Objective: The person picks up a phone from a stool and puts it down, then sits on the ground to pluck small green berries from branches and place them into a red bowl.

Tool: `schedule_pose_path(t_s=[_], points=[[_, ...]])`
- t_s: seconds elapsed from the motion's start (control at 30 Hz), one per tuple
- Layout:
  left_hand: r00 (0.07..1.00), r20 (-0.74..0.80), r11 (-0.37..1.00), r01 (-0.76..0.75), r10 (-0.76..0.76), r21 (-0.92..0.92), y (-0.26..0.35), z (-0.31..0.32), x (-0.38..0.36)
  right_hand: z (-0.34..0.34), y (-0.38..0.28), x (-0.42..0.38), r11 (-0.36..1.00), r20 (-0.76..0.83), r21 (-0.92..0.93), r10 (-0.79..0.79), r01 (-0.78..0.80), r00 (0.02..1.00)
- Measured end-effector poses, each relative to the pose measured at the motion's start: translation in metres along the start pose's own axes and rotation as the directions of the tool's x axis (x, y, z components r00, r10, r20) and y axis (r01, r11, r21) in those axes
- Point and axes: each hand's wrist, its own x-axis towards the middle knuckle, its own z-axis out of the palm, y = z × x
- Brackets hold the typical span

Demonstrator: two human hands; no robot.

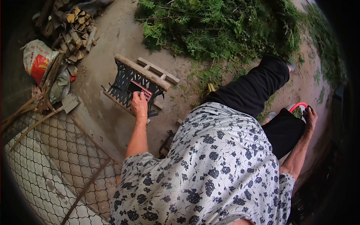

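Note:
At a small wooden stool (157,79) with a black woven seat, my left hand (139,104) has its fingers closed on the lower edge of a red and black phone (139,89). The phone lies over the webbing, its dark screen facing up. Out on the right, beside my knee in black trousers, my right hand (310,115) is wrapped round a red and white curved rim (299,105). What the rim belongs to is mostly hidden by the trouser leg.
Cut green branches (225,30) are heaped at the top. Split firewood (77,39), a red and white sack (36,60) and a shovel (69,102) stand at the left. Wire mesh (48,157) spans the lower left.

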Motion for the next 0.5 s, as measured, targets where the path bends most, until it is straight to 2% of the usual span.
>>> schedule_pose_path(t_s=[0.07, 0.2, 0.27, 0.5], points=[[0.984, 0.085, 0.976, 0.144, -0.159, 0.163, 0.014, -0.007, 0.0, -0.003, 0.005, 0.004, 1.0, 0.012, 0.018, -0.011, 0.011, 1.0], [0.986, 0.069, 0.961, 0.134, -0.155, 0.24, 0.024, -0.008, -0.001, 0.0, 0.001, -0.001, 1.0, -0.018, -0.013, -0.021, 0.02, 1.0], [0.992, 0.043, 0.946, 0.098, -0.117, 0.309, 0.028, -0.008, -0.001, -0.001, 0.002, 0.001, 1.0, -0.007, -0.01, -0.022, 0.022, 1.0], [0.999, 0.007, 0.934, -0.043, 0.043, 0.354, 0.009, 0.007, -0.002, 0.002, -0.003, -0.005, 1.0, -0.015, -0.021, -0.019, 0.019, 1.0]])
